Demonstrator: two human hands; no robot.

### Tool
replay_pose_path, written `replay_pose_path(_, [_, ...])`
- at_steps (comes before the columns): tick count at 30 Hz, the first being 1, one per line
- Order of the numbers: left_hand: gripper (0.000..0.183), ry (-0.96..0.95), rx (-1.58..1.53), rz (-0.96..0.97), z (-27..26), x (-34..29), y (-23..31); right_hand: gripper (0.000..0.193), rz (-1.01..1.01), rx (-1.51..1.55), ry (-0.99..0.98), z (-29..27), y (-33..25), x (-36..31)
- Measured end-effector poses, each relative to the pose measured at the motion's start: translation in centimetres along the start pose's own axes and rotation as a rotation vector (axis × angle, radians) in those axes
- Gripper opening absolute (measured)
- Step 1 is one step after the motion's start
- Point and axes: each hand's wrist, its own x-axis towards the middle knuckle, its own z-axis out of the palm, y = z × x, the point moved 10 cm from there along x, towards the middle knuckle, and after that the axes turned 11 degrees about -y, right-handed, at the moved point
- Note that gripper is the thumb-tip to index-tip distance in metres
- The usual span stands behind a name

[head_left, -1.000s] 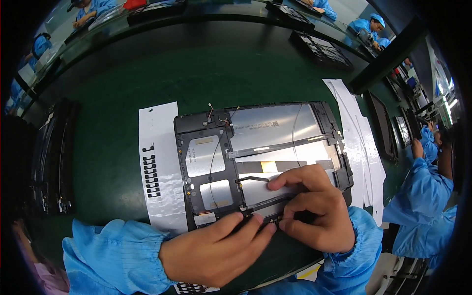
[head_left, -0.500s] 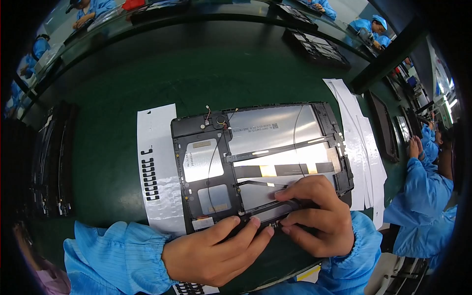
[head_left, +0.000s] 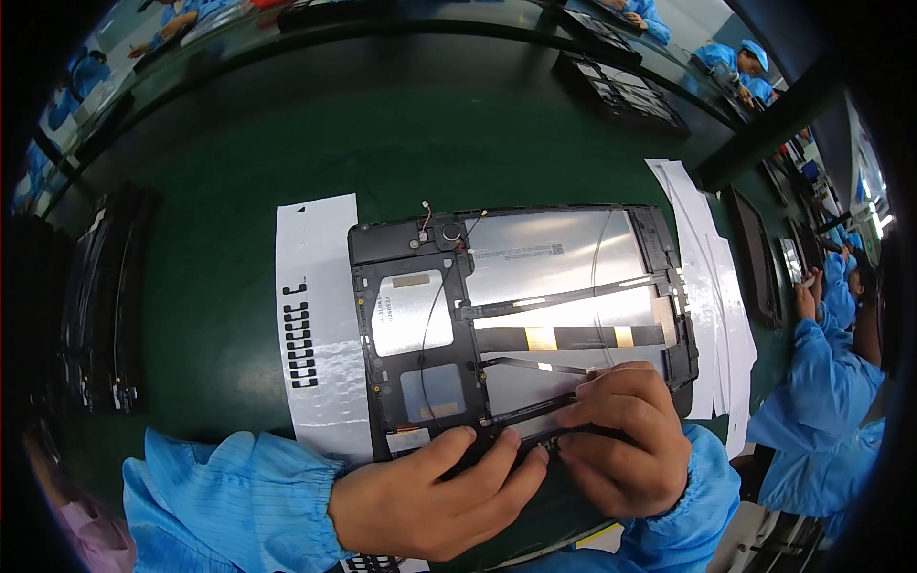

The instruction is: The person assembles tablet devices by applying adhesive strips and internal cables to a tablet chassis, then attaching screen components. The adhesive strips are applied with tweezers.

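One device [head_left: 525,320], opened, lying flat on the green table [head_left: 210,286] before you, its near edge partly covered by your hands. Your left hand [head_left: 430,497]: fingers half spread and bent, tips at that edge; any grip cannot be told. Your right hand [head_left: 626,439]: curled, fingers drawn toward the thumb, fingertips at a black strip [head_left: 535,364]; hold on it cannot be made out. White sheet [head_left: 325,420] with small black pieces [head_left: 300,346], at the device's left; papers [head_left: 712,315] at its right. Dark parts [head_left: 95,315], far left, dim. Black tray [head_left: 752,258], right. Workers in blue around the room, several cut off by the rim.
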Motion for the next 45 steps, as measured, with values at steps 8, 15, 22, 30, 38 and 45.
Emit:
replay_pose_path(8, [0.017, 0.111, 0.013, 0.022, -0.8, 0.0, 0.3, 0.019, -0.117, -0.123, -0.071, 0.8, -2.9, 0.8])
replay_pose_path(15, [0.018, 0.358, -0.186, 0.009, -2.4, -1.3, -0.9, 0.019, -0.013, -0.298, -0.201, 0.7, -3.3, 2.3])
replay_pose_path(22, [0.03, 0.371, -0.256, -0.518, -2.5, -10.6, -15.5, 0.015, -0.036, -0.152, -0.135, 1.7, -4.2, 11.2])
replay_pose_path(30, [0.025, 0.205, -0.135, -0.57, 0.4, -10.7, -16.8, 0.011, 0.222, -0.492, -0.469, 11.5, 1.9, 19.2])
replay_pose_path(38, [0.023, 0.215, -0.176, -0.616, 0.7, -11.4, -17.6, 0.021, 0.496, -0.318, -0.632, 12.6, 3.6, 19.7])
replay_pose_path(45, [0.023, 0.206, -0.21, -0.654, 1.0, -11.5, -17.8, 0.014, 0.355, -0.239, -0.469, 12.2, 3.2, 19.4])
